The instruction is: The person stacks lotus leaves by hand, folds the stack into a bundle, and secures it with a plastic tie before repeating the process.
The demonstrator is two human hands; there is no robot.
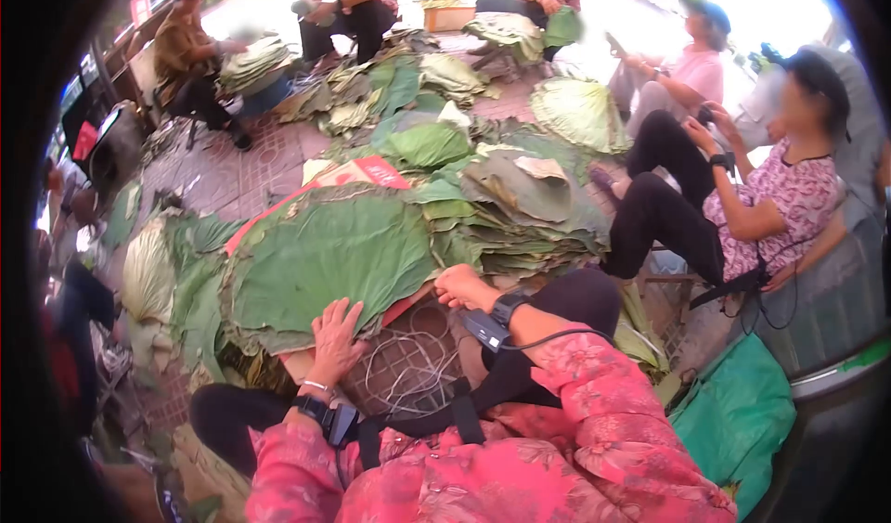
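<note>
A large flat green lotus leaf lies spread in front of me on top of other leaves. My left hand rests at its near edge with the fingers spread. Close to the leaf's right edge is my right hand, its fingers curled closed; whatever is in them, if anything, is hidden. Under the leaf, parts of a red and white box or board show. Just right of it rises a thick stack of lotus leaves. Loose pale string lies tangled on the ground between my knees.
More leaves lie at the left, and a fanned pile sits farther back. Several people sit around the heap, one with a patterned top close on my right. A green sack lies beside my right side.
</note>
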